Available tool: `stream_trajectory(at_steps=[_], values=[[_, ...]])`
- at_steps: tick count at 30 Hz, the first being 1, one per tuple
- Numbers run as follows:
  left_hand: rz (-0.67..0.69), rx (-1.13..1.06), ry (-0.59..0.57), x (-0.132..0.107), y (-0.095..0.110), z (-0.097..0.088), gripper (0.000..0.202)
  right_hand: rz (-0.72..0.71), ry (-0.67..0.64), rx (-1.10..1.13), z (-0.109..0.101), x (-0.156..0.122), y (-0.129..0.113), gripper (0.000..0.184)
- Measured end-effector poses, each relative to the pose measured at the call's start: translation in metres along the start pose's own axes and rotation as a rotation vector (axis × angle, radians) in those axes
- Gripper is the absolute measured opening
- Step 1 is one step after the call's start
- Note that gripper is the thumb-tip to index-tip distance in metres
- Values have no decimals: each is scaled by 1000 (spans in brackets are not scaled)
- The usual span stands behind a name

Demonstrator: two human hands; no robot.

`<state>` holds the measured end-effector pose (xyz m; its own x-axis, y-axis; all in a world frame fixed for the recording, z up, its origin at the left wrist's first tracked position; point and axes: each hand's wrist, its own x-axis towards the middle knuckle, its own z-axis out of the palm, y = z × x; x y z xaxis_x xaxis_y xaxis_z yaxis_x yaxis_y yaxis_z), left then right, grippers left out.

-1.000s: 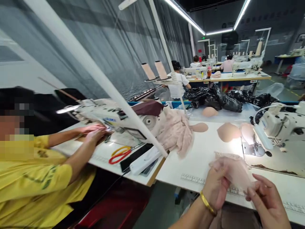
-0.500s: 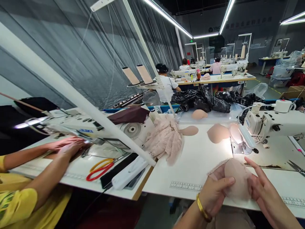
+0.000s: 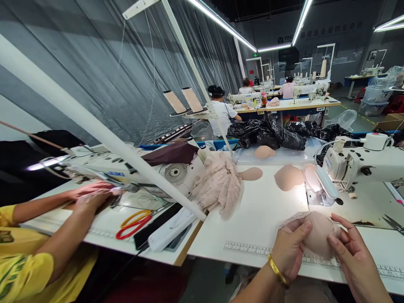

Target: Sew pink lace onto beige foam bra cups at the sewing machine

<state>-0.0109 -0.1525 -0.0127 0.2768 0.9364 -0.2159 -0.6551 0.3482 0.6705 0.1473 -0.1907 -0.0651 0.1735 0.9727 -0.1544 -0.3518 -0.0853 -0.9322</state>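
A beige bra cup (image 3: 320, 235) with lace-edged fabric is held between my two hands above the table's front edge. My left hand (image 3: 290, 246) grips its left side, thumb on top, and a gold bracelet circles that wrist. On the opposite side, my right hand (image 3: 355, 254) pinches the cup's edge between thumb and fingers. Just beyond my hands stands a lit white sewing machine (image 3: 369, 164). One loose cup (image 3: 288, 177) lies left of its needle area, and another beige piece (image 3: 312, 176) is partly hidden by the machine head.
Crumpled beige lace fabric (image 3: 219, 181) lies to the left, beside a flat beige piece (image 3: 251, 173). Small scissors (image 3: 394, 224) rest at the right. A co-worker's hands (image 3: 91, 195) are at the left machine, near red-and-yellow-handled scissors (image 3: 134, 223). Black plastic bags (image 3: 268, 132) sit behind the table.
The bra cup has tilted flatter in my hands. My right thumb and fingers, more spread before, now close on its right edge. My left hand has shifted slightly right.
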Motion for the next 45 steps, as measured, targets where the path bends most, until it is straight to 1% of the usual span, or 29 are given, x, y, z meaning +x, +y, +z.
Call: stream_trajectory(at_steps=[3, 7, 10, 14, 17, 19, 22, 23, 24, 26, 27, 28, 30, 33, 35, 38, 40, 42, 43, 45], values=[[0, -11, -19, 1, -2, 1, 47, 19, 14, 50, 0, 2, -2, 71], [1, -28, -1, 4, -3, 3, 47, 1, 78, 67, 1, 3, -4, 69], [-14, -62, -18, 5, -3, 6, 44, -61, 137, 25, 3, 2, -3, 65], [-53, -68, -55, 7, -6, 13, 43, -138, 182, -102, 3, -1, 4, 57], [-69, -41, -27, 9, -5, 18, 41, -181, 154, -164, -5, 8, 2, 41], [-55, -62, -11, 11, 2, 20, 38, -181, 165, -122, -15, 18, -6, 34], [-22, -130, 18, 15, 17, 21, 33, -137, 258, -28, -27, 31, -22, 39], [-21, -141, 19, 16, 22, 21, 33, -100, 236, -35, -28, 32, -25, 41], [-25, -143, 15, 17, 25, 21, 34, -58, 172, -62, -27, 31, -27, 44], [-35, -128, -3, 20, 28, 20, 38, -2, -12, -146, -20, 25, -26, 49], [-36, -124, 0, 21, 28, 20, 38, 0, -83, -188, -15, 21, -25, 49], [-33, -126, 13, 23, 28, 19, 37, -16, -121, -222, -10, 18, -23, 46], [-28, -131, 52, 25, 27, 19, 34, -51, -124, -263, -2, 13, -21, 41], [-40, -107, 83, 28, 29, 18, 37, -28, -100, -269, 3, 14, -24, 41], [-43, -64, 68, 29, 30, 19, 40, -12, -107, -257, 5, 19, -29, 42], [-50, -23, 1, 27, 30, 22, 40, -32, -135, -228, 8, 33, -36, 44], [-66, -25, -7, 25, 31, 22, 41, -31, -77, -170, 7, 43, -38, 41], [-67, -44, 49, 24, 35, 20, 41, -4, 19, -96, 3, 49, -39, 43], [-60, -59, 88, 25, 37, 18, 41, 20, 39, -63, 1, 50, -38, 43], [-49, -93, 152, 27, 40, 15, 39, 73, -7, -33, -2, 46, -36, 46]])
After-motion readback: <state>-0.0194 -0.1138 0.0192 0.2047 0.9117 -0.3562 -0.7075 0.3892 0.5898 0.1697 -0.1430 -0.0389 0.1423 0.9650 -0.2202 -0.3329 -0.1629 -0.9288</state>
